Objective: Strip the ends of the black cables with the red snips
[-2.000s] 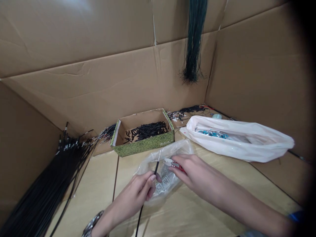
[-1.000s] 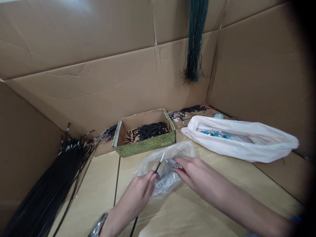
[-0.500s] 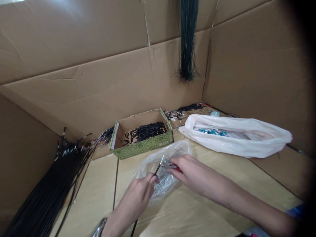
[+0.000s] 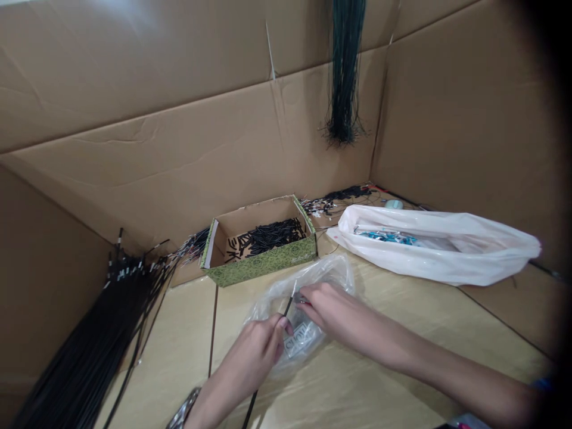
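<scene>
My left hand (image 4: 263, 342) is closed on a black cable (image 4: 288, 306), whose pale stripped end points up and away. Part of the same cable hangs below the hand. My right hand (image 4: 319, 301) is closed round a small pair of cutters (image 4: 301, 299), mostly hidden by the fingers, with the metal tip close beside the cable end. Both hands are above a clear plastic bag (image 4: 337, 274) with dark printed letters, lying on the table (image 4: 357, 381).
Behind the bag is a green box (image 4: 263, 262) holding short black tubes. A white bag (image 4: 451, 268) with blue pieces lies at right. Black cables (image 4: 84, 339) lie at left. Dark green wires (image 4: 344, 77) hang from above against cardboard walls.
My right hand has closed further over the cutters, whose red handles no longer show. The small blue-green piece by the cable tip is no longer visible. The view has shifted slightly.
</scene>
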Tool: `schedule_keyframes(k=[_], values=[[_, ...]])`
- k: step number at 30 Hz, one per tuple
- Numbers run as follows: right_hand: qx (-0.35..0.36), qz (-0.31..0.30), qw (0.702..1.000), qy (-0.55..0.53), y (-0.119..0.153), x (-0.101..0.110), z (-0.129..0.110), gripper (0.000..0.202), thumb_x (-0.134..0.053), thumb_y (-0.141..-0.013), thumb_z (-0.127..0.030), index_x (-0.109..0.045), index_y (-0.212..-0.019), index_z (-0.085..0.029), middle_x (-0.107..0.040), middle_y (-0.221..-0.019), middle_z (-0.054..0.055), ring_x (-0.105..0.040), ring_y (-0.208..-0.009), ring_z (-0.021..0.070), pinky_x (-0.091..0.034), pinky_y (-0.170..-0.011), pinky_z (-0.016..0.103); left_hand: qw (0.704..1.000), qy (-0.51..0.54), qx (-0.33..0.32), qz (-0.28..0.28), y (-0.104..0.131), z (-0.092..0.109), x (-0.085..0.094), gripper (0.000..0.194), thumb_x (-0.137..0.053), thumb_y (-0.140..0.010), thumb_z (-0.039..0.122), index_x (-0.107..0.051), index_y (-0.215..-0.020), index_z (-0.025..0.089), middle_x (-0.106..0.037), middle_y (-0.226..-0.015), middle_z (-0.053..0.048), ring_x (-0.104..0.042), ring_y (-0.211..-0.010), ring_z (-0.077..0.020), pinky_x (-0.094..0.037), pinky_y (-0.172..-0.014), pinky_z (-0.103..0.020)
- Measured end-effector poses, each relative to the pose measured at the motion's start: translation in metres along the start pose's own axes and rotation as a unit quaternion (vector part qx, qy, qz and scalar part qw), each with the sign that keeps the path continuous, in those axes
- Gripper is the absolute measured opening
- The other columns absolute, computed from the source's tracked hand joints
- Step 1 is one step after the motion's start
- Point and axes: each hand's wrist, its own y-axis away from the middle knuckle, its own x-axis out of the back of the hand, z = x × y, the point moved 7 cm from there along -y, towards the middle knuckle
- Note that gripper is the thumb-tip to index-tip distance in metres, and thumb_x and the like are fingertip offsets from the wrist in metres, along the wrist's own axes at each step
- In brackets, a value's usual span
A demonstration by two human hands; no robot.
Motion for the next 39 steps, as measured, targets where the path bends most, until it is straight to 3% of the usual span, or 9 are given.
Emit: schedule_keyframes(k=[6,13,17,20,23,31,39], values=[[-0.032,-0.008,0.998,0.052,0.005,0.021,-0.010,0.025,-0.048,-0.101,-0.039,-0.065,-0.097,-0.021,-0.068,-0.093,0.008,-0.066,-0.088,0.0265,-0.042,-0.070,0.033,0.996,0.073,0.002,-0.041,0.001,0.006,0.005,0.043,-0.024,-0.108,0.036,-0.062,-0.094,0.020,-0.048,-0.060,0.005,-0.054,-0.061,-0.0160,-0.042,-0.071,-0.027],[-0.037,0.001,0.998,0.050,0.008,0.033,-0.022,0.024,-0.048,-0.102,-0.037,-0.064,-0.094,-0.021,-0.068,-0.092,0.007,-0.066,-0.091,0.0251,-0.042,-0.073,0.033,0.999,0.045,0.014,-0.008,0.003,0.005,0.010,0.039,-0.035,-0.105,0.047,-0.059,-0.089,0.020,-0.047,-0.055,0.007,-0.052,-0.056,-0.0150,-0.039,-0.062,-0.025],[-0.020,0.012,0.998,0.060,0.011,0.037,-0.029,0.019,-0.051,-0.101,-0.032,-0.063,-0.093,-0.020,-0.069,-0.091,0.006,-0.066,-0.088,0.0239,-0.041,-0.072,0.033,0.996,0.075,0.022,-0.034,0.007,0.010,0.008,0.042,-0.026,-0.108,0.044,-0.059,-0.096,0.020,-0.052,-0.054,0.007,-0.058,-0.059,-0.0160,-0.043,-0.075,-0.027],[-0.017,0.015,0.998,0.052,0.013,0.038,-0.031,0.017,-0.052,-0.099,-0.031,-0.063,-0.091,-0.020,-0.069,-0.090,0.006,-0.066,-0.084,0.0231,-0.041,-0.069,0.032,0.990,0.124,0.028,-0.062,0.010,0.013,0.005,0.045,-0.024,-0.108,0.045,-0.058,-0.092,0.020,-0.059,-0.059,0.004,-0.062,-0.069,-0.0172,-0.042,-0.084,-0.029],[-0.016,0.018,0.999,0.040,0.014,0.037,-0.031,0.018,-0.053,-0.099,-0.032,-0.063,-0.089,-0.021,-0.068,-0.088,0.006,-0.065,-0.081,0.0222,-0.040,-0.066,0.032,0.986,0.142,0.055,-0.065,0.012,0.010,0.002,0.046,-0.023,-0.107,0.048,-0.055,-0.088,0.021,-0.055,-0.059,0.005,-0.058,-0.066,-0.0172,-0.043,-0.079,-0.029],[-0.031,0.006,0.999,0.013,0.016,0.034,-0.025,0.018,-0.053,-0.098,-0.034,-0.065,-0.091,-0.022,-0.068,-0.087,0.005,-0.066,-0.081,0.0226,-0.040,-0.067,0.032,0.997,0.065,0.039,-0.027,0.007,0.010,-0.001,0.040,-0.027,-0.107,0.047,-0.056,-0.097,0.022,-0.045,-0.051,0.009,-0.052,-0.053,-0.0161,-0.042,-0.071,-0.029],[-0.014,-0.003,0.999,0.042,0.019,0.027,-0.024,0.021,-0.050,-0.100,-0.035,-0.061,-0.088,-0.023,-0.065,-0.085,0.003,-0.062,-0.075,0.0214,-0.038,-0.063,0.032,0.999,0.032,0.023,-0.028,0.008,0.011,-0.001,0.037,-0.028,-0.108,0.041,-0.057,-0.096,0.021,-0.047,-0.054,0.008,-0.054,-0.058,-0.0161,-0.041,-0.075,-0.029]])
